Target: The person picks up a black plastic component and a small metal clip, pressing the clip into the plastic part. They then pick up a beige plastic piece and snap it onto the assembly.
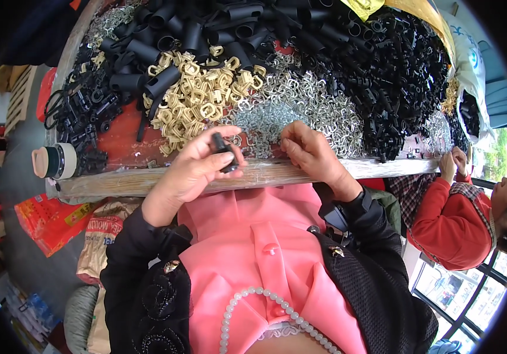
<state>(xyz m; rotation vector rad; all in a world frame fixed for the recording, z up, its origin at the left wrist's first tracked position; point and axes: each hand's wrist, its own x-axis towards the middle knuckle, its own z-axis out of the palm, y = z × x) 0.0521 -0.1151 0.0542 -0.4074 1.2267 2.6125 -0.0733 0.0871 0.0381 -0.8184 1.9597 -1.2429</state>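
My left hand [191, 165] holds a small black plastic part [220, 143] upright between thumb and fingers, just above the table's near edge. To its right my right hand [307, 148] is closed, fingers curled together over small silver screws [265, 118]; whether anything is pinched in it is hidden. Around the screws spreads a heap of bent silver metal pieces [330, 103]. Beyond my left hand lies a mound of cream-coloured plastic pieces [191, 97] with square openings. Black plastic tubes [191, 38] are piled behind it.
A wooden rail [126, 182] edges the table. Small black parts [383, 82] heap up on the right. A lidded cup [58, 161] stands at the left corner. Below hang a red bag [50, 221] and a paper sack [103, 236]. A co-worker in red [451, 230] sits at right.
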